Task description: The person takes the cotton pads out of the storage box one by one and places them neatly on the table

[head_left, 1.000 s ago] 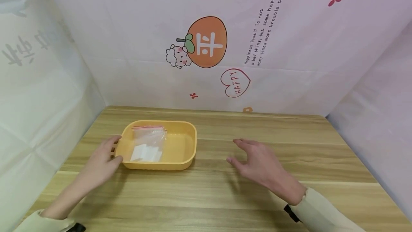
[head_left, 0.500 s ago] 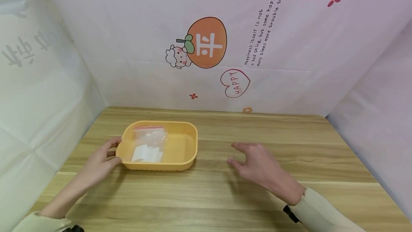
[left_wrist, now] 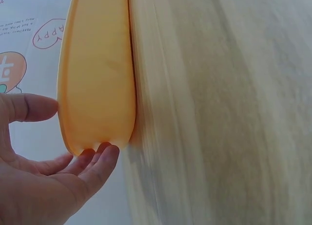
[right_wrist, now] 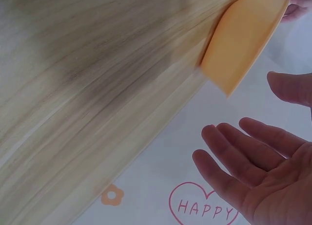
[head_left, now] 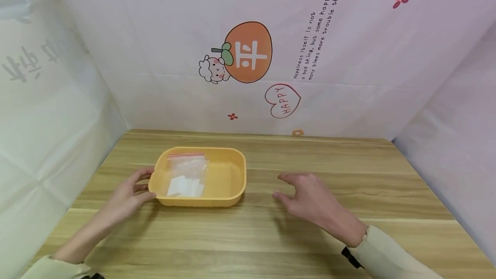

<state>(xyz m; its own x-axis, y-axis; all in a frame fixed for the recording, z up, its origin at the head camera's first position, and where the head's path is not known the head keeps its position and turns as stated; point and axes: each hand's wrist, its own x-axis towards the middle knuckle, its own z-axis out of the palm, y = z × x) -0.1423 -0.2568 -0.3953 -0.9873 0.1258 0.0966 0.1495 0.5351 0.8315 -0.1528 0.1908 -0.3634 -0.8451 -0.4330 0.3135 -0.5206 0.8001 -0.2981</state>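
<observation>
A yellow plastic basket [head_left: 226, 184] stands on the wooden table, left of the middle. Inside it lies a clear zip-lock bag [head_left: 187, 166] with a red seal line, flat against the left part. White flat pieces [head_left: 185, 187] show at the bag's lower end. My left hand [head_left: 129, 193] touches the basket's left end, fingers spread along the end wall and the thumb tip at the rim, as the left wrist view also shows. To the right of the basket, my right hand [head_left: 310, 193] hovers apart from it with fingers loosely bent and nothing in them.
The wooden table [head_left: 217, 236] runs back to a white printed cloth [head_left: 162, 102] hanging behind it. Further white cloth stands at the left [head_left: 46, 141] and right sides.
The basket, with the bag in it, has slid a little to the right, and my left hand has moved along with it. My right hand has stayed nearly still.
</observation>
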